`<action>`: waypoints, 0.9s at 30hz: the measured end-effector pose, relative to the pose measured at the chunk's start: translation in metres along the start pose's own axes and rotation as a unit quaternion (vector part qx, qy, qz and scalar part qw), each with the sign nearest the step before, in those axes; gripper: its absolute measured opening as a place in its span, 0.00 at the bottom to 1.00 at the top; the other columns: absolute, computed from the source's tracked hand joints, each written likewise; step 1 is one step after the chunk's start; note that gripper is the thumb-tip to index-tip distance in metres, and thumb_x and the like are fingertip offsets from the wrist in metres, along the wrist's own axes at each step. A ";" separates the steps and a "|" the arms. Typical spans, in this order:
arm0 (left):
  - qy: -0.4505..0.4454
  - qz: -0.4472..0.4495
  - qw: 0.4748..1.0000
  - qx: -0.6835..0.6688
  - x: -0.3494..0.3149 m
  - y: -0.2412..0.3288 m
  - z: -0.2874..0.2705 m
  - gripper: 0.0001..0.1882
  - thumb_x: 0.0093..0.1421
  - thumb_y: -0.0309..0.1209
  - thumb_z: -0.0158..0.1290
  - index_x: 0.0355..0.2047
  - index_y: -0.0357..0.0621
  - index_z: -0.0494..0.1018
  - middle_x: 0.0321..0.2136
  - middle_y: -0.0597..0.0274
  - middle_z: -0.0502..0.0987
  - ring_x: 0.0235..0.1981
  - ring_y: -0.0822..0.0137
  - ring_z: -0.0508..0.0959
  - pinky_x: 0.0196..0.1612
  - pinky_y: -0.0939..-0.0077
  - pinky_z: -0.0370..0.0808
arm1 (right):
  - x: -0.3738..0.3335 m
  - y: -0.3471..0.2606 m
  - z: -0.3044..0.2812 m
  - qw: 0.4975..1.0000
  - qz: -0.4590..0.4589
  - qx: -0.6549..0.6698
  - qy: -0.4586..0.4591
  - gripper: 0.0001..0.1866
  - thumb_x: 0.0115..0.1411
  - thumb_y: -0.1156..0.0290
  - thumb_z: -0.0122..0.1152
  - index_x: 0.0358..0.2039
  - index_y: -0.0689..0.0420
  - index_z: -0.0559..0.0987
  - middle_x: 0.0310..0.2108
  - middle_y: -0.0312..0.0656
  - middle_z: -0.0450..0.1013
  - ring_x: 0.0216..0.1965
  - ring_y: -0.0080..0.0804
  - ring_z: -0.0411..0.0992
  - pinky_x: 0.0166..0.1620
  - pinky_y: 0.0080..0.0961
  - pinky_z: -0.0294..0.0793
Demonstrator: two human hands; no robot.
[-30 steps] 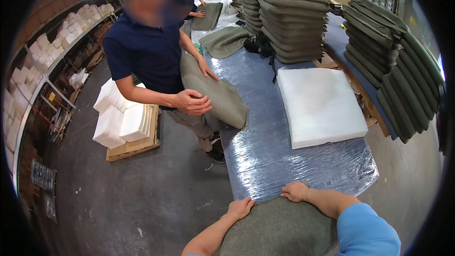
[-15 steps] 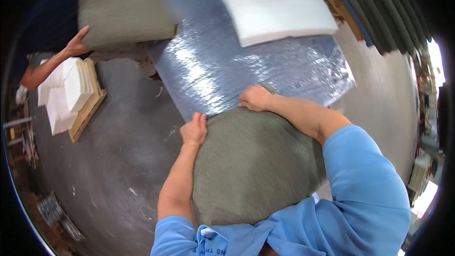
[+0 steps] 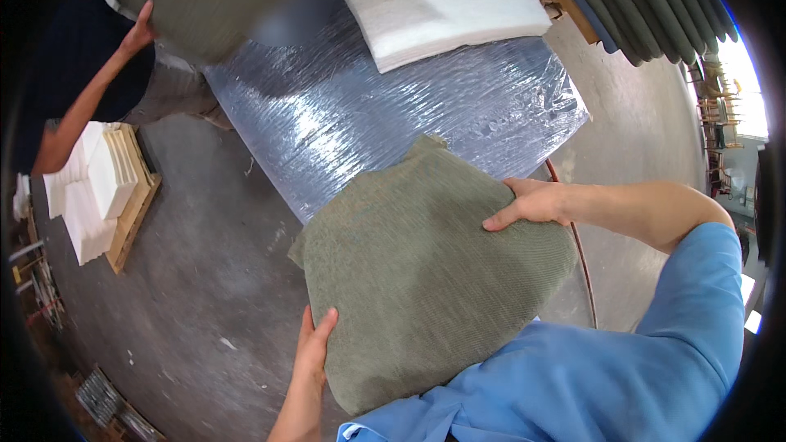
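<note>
A grey-green fabric cushion (image 3: 434,278) is held against my front, its far end lying over the near edge of a plastic-covered table (image 3: 458,106). My left hand (image 3: 314,344) grips the cushion's left side, thumb on top and fingers hidden beneath. On the opposite side my right hand (image 3: 528,203) holds the right edge, thumb on the upper face and its other fingers under. Small fabric corners stick out at the far end and at the left of the cushion.
Across the table a co-worker's hand (image 3: 137,31) holds another grey-green cushion (image 3: 213,0). White padding sheets (image 3: 442,12) lie on the table. More white blocks rest on a pallet (image 3: 135,221) at left. Dark cushions (image 3: 647,8) stand in a row far right; a red hose (image 3: 583,262) crosses the floor.
My hands have shifted from the cushion's far edge to its left and right sides. The cushion has turned slightly. The co-worker's cushion has moved up and nearer to the table.
</note>
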State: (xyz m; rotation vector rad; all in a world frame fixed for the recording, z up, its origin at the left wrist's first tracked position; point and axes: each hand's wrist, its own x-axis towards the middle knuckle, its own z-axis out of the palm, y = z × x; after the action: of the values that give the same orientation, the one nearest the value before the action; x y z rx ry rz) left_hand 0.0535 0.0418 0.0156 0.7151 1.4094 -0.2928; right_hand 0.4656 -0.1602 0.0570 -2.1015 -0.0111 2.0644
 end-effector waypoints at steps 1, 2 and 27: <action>-0.004 -0.014 1.000 0.005 0.012 0.003 -0.003 0.55 0.68 0.48 0.65 0.81 0.38 0.44 0.76 0.34 0.57 0.74 0.42 0.65 0.71 0.49 0.71 | 0.005 0.001 0.001 1.000 0.003 0.022 -0.018 0.62 0.59 0.47 0.79 0.78 0.69 0.53 0.74 0.62 0.63 0.73 0.55 0.65 0.74 0.53 0.64; -0.007 -0.026 1.000 0.006 0.021 0.005 -0.002 0.55 0.68 0.49 0.65 0.81 0.38 0.45 0.76 0.34 0.58 0.74 0.42 0.66 0.71 0.48 0.70 | 0.017 0.000 -0.002 0.999 0.004 0.038 -0.036 0.59 0.59 0.47 0.80 0.77 0.69 0.57 0.73 0.62 0.64 0.73 0.55 0.65 0.74 0.54 0.65; -0.098 0.165 0.979 -0.074 0.041 -0.049 -0.041 0.31 0.76 0.49 0.50 0.69 0.40 0.72 0.65 0.51 0.78 0.62 0.54 0.78 0.66 0.58 0.74 | 0.057 0.093 0.011 0.880 -0.279 0.381 0.054 0.32 0.76 0.43 0.55 0.63 0.57 0.82 0.67 0.50 0.74 0.68 0.42 0.71 0.70 0.42 0.70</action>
State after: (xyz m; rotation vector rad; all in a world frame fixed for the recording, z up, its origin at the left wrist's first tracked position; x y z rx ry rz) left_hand -0.0010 0.0385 -0.0373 0.7626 1.0927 0.0027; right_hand 0.4440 -0.2419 -0.0129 -1.4770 0.1642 1.2991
